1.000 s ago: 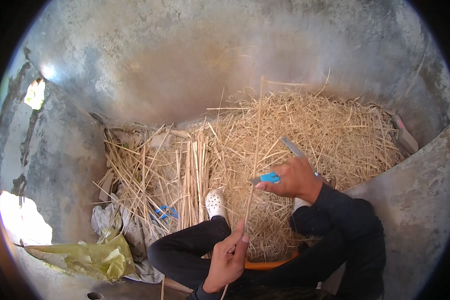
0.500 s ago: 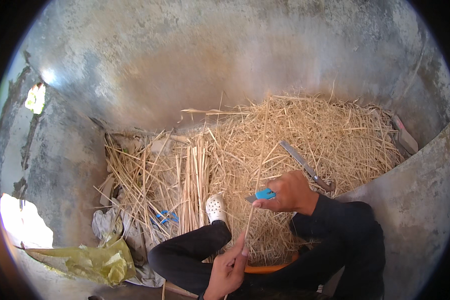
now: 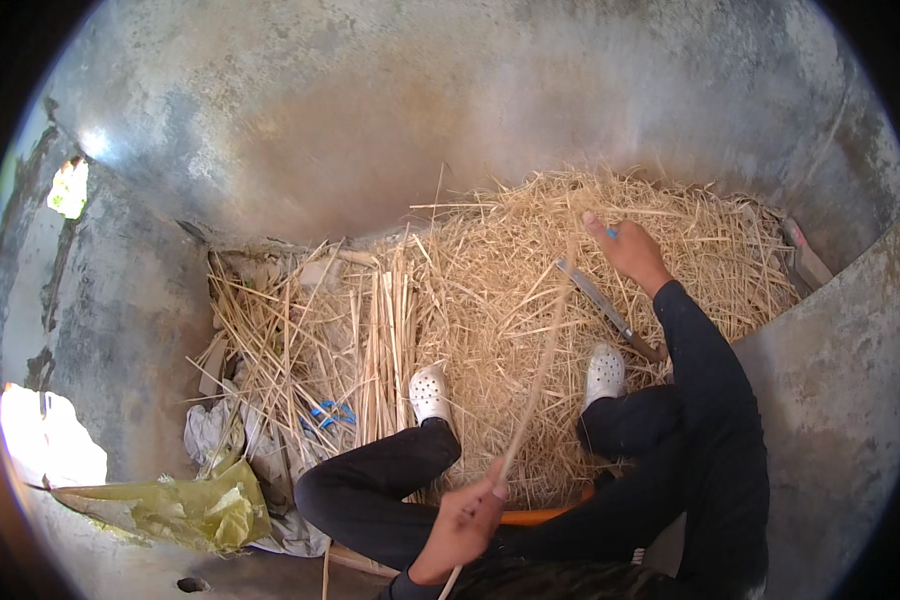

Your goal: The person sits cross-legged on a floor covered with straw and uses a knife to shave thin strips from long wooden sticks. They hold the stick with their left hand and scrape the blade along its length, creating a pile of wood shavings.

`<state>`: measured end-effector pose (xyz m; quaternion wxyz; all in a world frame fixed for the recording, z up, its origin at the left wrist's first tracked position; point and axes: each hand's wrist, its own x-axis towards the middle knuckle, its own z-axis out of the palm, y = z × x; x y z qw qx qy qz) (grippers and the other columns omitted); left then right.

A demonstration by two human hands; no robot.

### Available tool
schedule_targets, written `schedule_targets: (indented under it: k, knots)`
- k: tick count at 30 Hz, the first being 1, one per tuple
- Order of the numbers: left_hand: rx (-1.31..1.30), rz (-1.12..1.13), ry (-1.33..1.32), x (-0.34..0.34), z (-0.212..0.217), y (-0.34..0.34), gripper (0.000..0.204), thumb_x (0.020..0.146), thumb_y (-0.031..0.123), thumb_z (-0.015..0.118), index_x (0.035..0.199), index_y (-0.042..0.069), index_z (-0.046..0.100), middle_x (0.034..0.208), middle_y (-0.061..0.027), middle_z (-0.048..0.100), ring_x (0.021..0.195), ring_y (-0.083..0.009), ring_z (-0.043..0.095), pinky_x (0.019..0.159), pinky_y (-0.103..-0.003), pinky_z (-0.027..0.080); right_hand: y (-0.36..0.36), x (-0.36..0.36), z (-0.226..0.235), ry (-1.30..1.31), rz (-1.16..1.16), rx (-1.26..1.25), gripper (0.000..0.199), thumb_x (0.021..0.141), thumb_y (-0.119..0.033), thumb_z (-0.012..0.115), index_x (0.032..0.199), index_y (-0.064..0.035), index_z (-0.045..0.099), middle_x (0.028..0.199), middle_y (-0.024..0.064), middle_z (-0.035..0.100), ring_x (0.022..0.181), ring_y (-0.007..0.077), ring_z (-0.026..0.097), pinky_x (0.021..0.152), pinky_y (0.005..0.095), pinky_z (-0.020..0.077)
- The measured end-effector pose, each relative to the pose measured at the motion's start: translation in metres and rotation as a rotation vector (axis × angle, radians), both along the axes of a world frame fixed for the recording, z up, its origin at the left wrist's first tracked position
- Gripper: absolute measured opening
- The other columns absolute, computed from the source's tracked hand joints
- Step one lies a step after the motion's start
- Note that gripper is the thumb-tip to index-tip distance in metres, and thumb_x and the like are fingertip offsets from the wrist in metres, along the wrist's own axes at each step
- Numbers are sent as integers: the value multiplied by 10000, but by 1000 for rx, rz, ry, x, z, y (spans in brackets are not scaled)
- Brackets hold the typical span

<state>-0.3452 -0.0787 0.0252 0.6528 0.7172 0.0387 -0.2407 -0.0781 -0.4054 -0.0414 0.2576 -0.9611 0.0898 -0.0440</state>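
Observation:
My left hand (image 3: 462, 528) is closed around a long pale cane-like strip (image 3: 538, 392), low in front of my body. The strip bends upward from that hand toward the far side, and its upper part is blurred by motion. Out at the far end, my right hand (image 3: 625, 250) is closed on a small knife with a blue handle (image 3: 611, 232), of which only a bit of blue shows; its blade cannot be made out. Beyond the thumb lies the strip's upper end, and I cannot tell whether the knife touches it.
Shavings (image 3: 660, 225) are heaped across the floor. A long-bladed knife (image 3: 600, 302) rests on them by my right shoe (image 3: 604, 373). Left of my left shoe (image 3: 431, 393) lie bundled strips (image 3: 390, 320), blue-handled scissors (image 3: 328, 415) and a yellow sack (image 3: 185, 508). Concrete walls (image 3: 370, 120) surround me.
My right hand has swept up and away along the strip with the blue knife, straightening the arm. My left hand keeps its grip, shifted slightly. My right shoe has come into view.

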Motion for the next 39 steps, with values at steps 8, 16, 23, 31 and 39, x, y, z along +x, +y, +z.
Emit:
schedule_targets:
  k: [8, 16, 23, 31, 39]
  knots:
    - [-587, 208, 158, 32, 14, 7, 439, 1007, 103, 429, 1434, 27, 364, 522, 46, 322, 433, -45, 302, 483, -199, 329, 112, -118, 53, -347, 694, 28, 706, 819, -724, 496, 573, -76, 630, 437, 93, 501, 425, 271, 563, 436, 383, 445]
    - [-552, 207, 127, 34, 22, -3, 461, 1001, 137, 424, 1427, -16, 342, 484, 50, 314, 375, -44, 276, 440, -208, 303, 110, -108, 40, -403, 606, 31, 719, 782, -755, 513, 553, -82, 619, 417, 112, 488, 385, 262, 554, 404, 385, 430]
    - [-704, 152, 235, 32, 24, -8, 436, 1014, 126, 383, 1434, 14, 349, 498, 53, 304, 399, -42, 274, 434, -204, 265, 79, -80, 30, -354, 483, 51, 680, 796, -746, 509, 553, -120, 616, 452, 66, 525, 408, 216, 564, 382, 373, 423]
    - [-1162, 256, 514, 40, 14, -2, 467, 1017, 143, 310, 1472, 53, 254, 484, 75, 318, 380, -51, 307, 501, -227, 313, 90, -83, 27, -360, 478, -9, 691, 772, -793, 475, 548, -156, 623, 463, 66, 535, 396, 225, 547, 368, 381, 390]
    - [-1125, 216, 539, 40, 13, -5, 474, 1012, 129, 328, 1474, 60, 251, 484, 74, 321, 377, -53, 311, 504, -228, 309, 87, -82, 33, -298, 520, -77, 736, 794, -791, 429, 601, -120, 662, 434, 102, 513, 408, 276, 559, 403, 402, 421]
